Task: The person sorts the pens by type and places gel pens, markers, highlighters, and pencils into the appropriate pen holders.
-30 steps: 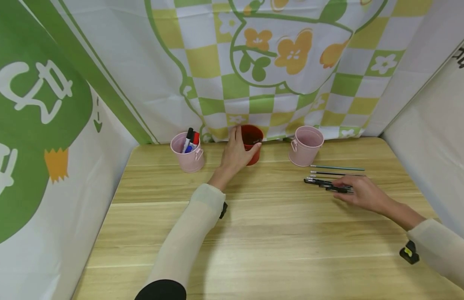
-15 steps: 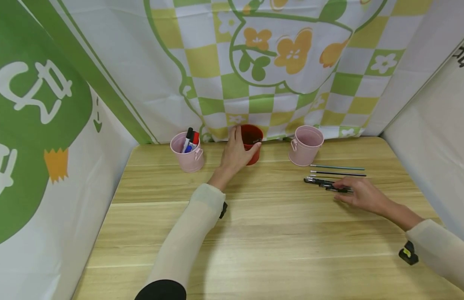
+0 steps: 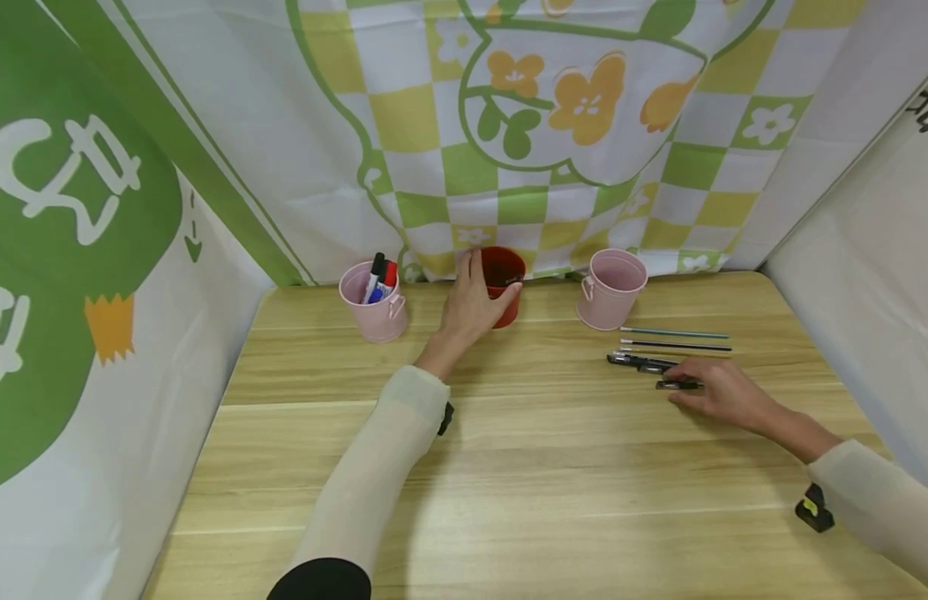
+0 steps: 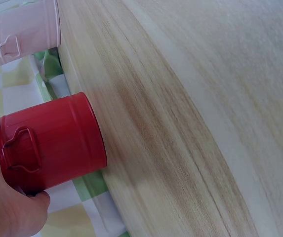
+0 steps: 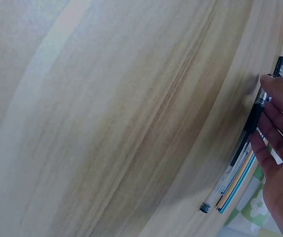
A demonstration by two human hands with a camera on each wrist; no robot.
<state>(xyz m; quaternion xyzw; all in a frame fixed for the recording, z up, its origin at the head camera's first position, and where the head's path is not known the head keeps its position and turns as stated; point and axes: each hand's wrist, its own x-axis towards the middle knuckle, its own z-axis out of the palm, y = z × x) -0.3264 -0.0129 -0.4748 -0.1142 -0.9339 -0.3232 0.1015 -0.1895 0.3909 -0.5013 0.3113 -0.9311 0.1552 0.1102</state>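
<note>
I have the left hand (image 3: 467, 312) gripping the red bucket (image 4: 57, 138), thumb and fingers spread; at the bucket's four o'clock, I have the right hand (image 3: 717, 393) pinching a black pen (image 3: 674, 385).

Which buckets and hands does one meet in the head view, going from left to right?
Pink bucket with markers, red bucket with the left hand on it, second pink bucket, right hand holding a black pen.
</note>
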